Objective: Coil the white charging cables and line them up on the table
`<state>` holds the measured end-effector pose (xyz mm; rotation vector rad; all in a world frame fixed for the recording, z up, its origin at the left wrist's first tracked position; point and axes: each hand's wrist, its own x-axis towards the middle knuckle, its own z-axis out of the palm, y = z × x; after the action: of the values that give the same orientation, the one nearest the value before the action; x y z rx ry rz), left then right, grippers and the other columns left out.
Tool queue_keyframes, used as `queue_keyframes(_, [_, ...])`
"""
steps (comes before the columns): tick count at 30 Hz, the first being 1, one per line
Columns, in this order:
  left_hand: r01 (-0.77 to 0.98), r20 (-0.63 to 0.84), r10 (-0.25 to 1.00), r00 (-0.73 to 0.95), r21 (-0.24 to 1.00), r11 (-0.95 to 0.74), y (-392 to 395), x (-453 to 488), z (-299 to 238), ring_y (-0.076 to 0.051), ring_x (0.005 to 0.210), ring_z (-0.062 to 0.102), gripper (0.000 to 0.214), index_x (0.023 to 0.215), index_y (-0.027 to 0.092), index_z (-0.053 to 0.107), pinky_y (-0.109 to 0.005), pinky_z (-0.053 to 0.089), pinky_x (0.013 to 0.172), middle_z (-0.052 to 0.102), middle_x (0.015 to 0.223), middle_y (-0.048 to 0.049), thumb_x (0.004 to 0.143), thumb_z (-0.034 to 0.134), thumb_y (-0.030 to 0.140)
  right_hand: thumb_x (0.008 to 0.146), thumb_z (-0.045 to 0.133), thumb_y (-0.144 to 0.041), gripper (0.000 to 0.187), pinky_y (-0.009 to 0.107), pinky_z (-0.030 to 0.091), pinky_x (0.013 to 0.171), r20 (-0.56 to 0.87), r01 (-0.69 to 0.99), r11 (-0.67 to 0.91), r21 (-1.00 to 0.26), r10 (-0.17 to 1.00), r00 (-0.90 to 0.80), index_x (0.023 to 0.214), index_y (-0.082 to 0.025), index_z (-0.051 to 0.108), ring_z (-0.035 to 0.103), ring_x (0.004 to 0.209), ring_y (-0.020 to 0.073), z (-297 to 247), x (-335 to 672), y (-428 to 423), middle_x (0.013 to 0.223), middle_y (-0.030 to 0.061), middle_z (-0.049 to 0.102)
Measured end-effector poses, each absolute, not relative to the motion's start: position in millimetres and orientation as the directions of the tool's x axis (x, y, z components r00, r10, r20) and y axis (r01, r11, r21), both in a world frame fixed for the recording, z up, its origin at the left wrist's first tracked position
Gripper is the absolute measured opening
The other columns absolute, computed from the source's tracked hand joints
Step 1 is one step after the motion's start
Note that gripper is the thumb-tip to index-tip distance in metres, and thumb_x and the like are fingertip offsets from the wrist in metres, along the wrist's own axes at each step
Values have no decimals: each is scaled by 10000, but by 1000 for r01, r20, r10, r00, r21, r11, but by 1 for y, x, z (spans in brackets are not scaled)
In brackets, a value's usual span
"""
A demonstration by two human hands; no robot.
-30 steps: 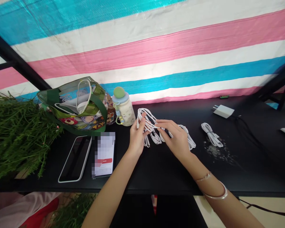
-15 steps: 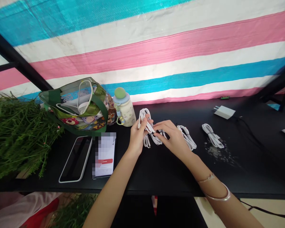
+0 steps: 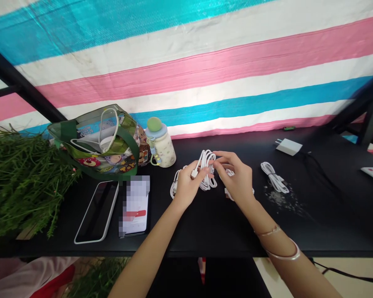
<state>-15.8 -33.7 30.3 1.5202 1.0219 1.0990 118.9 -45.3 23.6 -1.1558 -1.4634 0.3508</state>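
The black tabletop (image 3: 317, 231) is lying underneath. Between its front and back edges, the left hand (image 3: 189, 182) is curling its fingers around a white cable bundle (image 3: 208, 183), thumb on top. The right hand (image 3: 233, 174) is bending its thumb and pointer almost together at the loops; I can't tell if they're gripping. A loose left thumb could be letting loops spring out and snag another bundle (image 3: 173, 189) nearby. The tabletop is looking flat and smooth, the cable bendy and round, its plug (image 3: 194, 173) hard and boxy.
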Motion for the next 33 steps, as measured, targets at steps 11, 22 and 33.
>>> queue_keyframes(11, [248, 188, 908, 375, 923, -294, -36, -16, 31, -95, 475, 436, 325, 991, 176, 703, -193, 363, 494, 670, 636, 17, 864, 480, 376, 791, 569, -223, 105, 311, 576, 685, 579, 502, 424, -754, 790, 202, 854, -219, 654, 691, 647, 168, 27, 126, -43, 675, -4, 712])
queue_keyframes(22, [264, 224, 863, 453, 891, -370, -36, -17, 31, -127, 569, 535, 310, 1001, 188, 699, -213, 422, 598, 682, 667, 11, 889, 464, 355, 798, 563, -166, 151, 310, 575, 688, 641, 557, 477, -679, 756, 133, 869, -219, 685, 678, 706, 168, 25, 128, -41, 768, 16, 704])
queue_keyframes(33, [288, 237, 856, 459, 872, -396, -37, -15, 32, -157, 610, 568, 379, 989, 209, 711, -239, 442, 657, 696, 680, -5, 908, 428, 449, 765, 586, -232, 95, 323, 584, 684, 469, 341, 382, -859, 853, 227, 785, -211, 677, 680, 666, 163, 26, 127, -43, 700, 4, 707])
